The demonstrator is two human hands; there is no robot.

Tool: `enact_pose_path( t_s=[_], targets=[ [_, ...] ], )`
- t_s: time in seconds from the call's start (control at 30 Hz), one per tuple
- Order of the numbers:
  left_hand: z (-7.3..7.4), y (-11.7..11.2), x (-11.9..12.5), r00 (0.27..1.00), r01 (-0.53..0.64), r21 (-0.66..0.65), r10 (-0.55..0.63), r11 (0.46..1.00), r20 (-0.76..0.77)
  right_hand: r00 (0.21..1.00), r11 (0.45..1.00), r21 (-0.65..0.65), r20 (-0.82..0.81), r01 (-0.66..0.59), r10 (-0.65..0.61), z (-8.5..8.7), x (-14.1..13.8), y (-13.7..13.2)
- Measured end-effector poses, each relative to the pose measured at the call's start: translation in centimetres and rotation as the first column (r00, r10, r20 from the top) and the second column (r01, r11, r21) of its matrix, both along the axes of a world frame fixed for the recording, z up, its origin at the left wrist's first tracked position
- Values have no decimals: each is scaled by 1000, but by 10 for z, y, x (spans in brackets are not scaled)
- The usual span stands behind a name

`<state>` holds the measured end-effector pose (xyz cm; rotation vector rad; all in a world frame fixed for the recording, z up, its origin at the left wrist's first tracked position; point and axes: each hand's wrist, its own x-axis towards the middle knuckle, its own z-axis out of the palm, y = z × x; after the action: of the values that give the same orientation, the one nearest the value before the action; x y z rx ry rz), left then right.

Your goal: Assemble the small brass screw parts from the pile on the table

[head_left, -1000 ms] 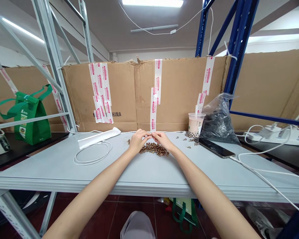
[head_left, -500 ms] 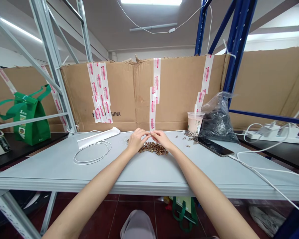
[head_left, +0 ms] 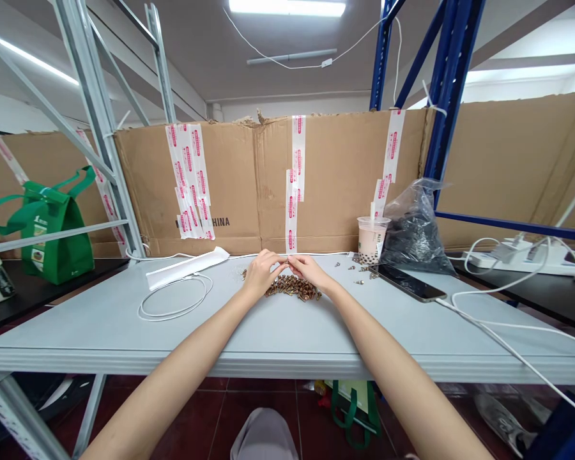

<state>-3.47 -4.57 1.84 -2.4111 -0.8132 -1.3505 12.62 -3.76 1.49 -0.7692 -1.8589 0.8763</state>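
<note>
A heap of small copper-coloured screws (head_left: 294,289) lies on the grey table (head_left: 278,332), towards its far side. My left hand (head_left: 262,272) and my right hand (head_left: 309,269) hover just above the heap, fingertips meeting in a pinch around a tiny piece I cannot make out. Both sets of fingers are curled closed. A few loose silver screws (head_left: 357,271) are scattered to the right of the heap.
A coiled white cable (head_left: 172,300) and a white paper strip (head_left: 186,267) lie at left. A bubble-tea cup (head_left: 372,239), a black plastic bag (head_left: 414,233) and a phone (head_left: 407,282) on a charging cable sit at right. A taped cardboard wall (head_left: 278,185) backs the table.
Both hands stay pinched together over the screw heap. Only the camera has shifted slightly.
</note>
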Motion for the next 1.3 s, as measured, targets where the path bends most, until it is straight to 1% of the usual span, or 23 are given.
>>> enact_pose_path(
  t_s=[0.13, 0.2, 0.3, 0.4, 0.53, 0.63, 0.77, 0.87, 0.97, 1.1, 1.23, 1.3],
  targets=[
    [-3, 2, 2, 999, 21, 3, -21, 1000, -27, 991, 996, 1, 101, 88, -87, -3, 2, 0],
    [-3, 2, 2, 1000, 10, -1, -10, 1000, -25, 988, 994, -25, 117, 102, -98, -1, 2, -2],
    [-1, 1, 2, 1000, -18, -7, 18, 1000, -8, 998, 997, -62, 60, 37, -33, 5, 1, -6],
    [-1, 0, 1, 1000, -26, -12, 26, 1000, -8, 998, 998, -58, 50, -23, 25, 7, 0, -8],
    [-4, 1, 3, 999, 14, -24, -15, 1000, -28, 995, 999, -20, 91, 37, -35, 0, 1, -3],
    [-3, 0, 5, 999, 19, -36, -20, 999, -25, 993, 998, -40, 107, 52, -48, -1, 3, -2],
    [1, -2, 4, 1000, -13, -59, 14, 998, 25, 999, 994, -106, 50, 9, -4, 7, 4, -8],
    [2, -4, 4, 998, -8, -74, 13, 997, 55, 999, 992, -120, 25, -30, 34, 11, 4, -10],
    [1, -5, 6, 999, 8, -89, -4, 996, 50, 999, 994, -101, 14, -34, 36, 8, 4, -7],
    [0, -4, 7, 1000, -1, -115, 4, 993, 30, 999, 993, -112, 14, -39, 41, 4, 4, -3],
    [1, -4, 6, 998, -11, -121, 19, 993, 65, 997, 990, -121, -33, -69, 65, 5, 4, -4],
    [1, -5, 6, 998, -4, -118, 11, 993, 65, 998, 993, -100, -26, -63, 60, 4, 4, -3]
  ],
)
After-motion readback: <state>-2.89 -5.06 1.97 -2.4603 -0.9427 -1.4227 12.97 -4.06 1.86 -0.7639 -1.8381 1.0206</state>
